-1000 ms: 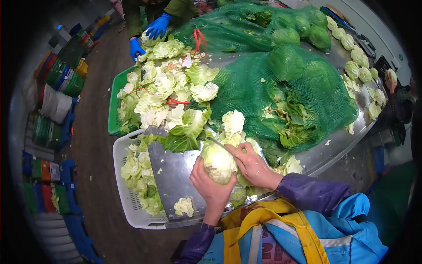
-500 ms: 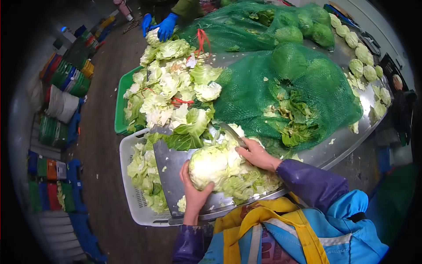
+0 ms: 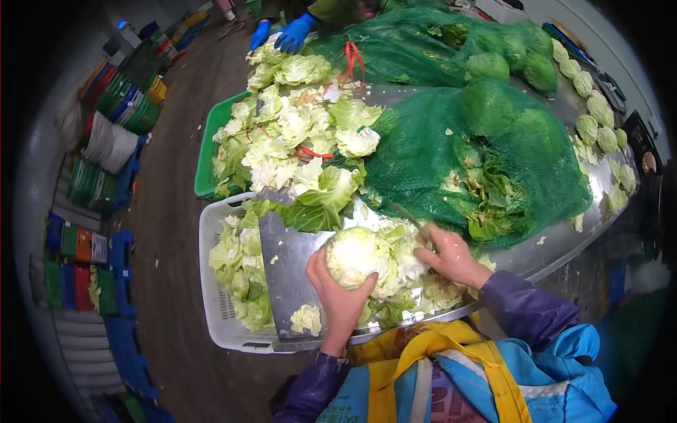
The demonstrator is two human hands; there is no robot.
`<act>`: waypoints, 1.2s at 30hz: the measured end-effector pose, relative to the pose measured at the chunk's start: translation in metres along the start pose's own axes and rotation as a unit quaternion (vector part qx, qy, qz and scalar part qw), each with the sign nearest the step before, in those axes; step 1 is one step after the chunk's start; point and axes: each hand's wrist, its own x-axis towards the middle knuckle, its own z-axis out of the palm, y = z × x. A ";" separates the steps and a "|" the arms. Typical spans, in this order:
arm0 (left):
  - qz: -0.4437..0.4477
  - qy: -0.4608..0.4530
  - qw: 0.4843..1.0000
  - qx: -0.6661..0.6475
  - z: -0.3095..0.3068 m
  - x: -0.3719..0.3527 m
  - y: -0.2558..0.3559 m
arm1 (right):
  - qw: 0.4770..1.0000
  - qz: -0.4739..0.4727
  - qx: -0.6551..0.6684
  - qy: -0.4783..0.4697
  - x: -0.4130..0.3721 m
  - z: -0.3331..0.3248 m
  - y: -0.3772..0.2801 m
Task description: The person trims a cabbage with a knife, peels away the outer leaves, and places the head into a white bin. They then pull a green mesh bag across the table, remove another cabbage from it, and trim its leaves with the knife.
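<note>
A pale, partly stripped cabbage [image 3: 358, 255] is cupped from the left by my left hand [image 3: 337, 292], its thumb pressed on the near side. My right hand [image 3: 451, 257] grips a knife [image 3: 406, 213] whose blade points up and left, close to the right side of the cabbage. Loose trimmed leaves [image 3: 402, 303] lie beneath and to the right of the head on the metal table [image 3: 296, 257]. One big green leaf [image 3: 317, 211] rests just beyond the cabbage, and a small leaf piece [image 3: 306, 319] sits left of my wrist.
A white basket [image 3: 204, 268] and a green crate [image 3: 206, 158] at the left hold leaves. Green mesh sacks [image 3: 416, 151] of cabbages cover the table's far side. Trimmed cabbages [image 3: 599, 109] line the right edge. Another person's blue-gloved hands [image 3: 295, 34] touch cabbage at the far end.
My left hand has shifted right and up with the cabbage, which now shows a smoother, rounder side. My right hand with the knife has drawn slightly right. The whole view has shifted a little.
</note>
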 end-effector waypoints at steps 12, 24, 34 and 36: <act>0.041 0.014 0.997 0.059 0.013 0.010 0.008 | 0.985 -0.151 -0.063 0.063 0.015 0.026 -0.061; 0.026 -0.026 0.990 0.134 0.020 0.015 0.024 | 0.998 -0.026 0.052 -0.035 0.078 0.018 -0.023; -0.075 -0.006 0.997 0.003 -0.035 0.001 -0.024 | 0.973 0.018 0.223 0.055 0.032 0.034 -0.011; -0.088 -0.015 0.996 0.014 -0.037 0.001 -0.020 | 0.974 0.042 0.219 0.033 0.019 0.029 -0.019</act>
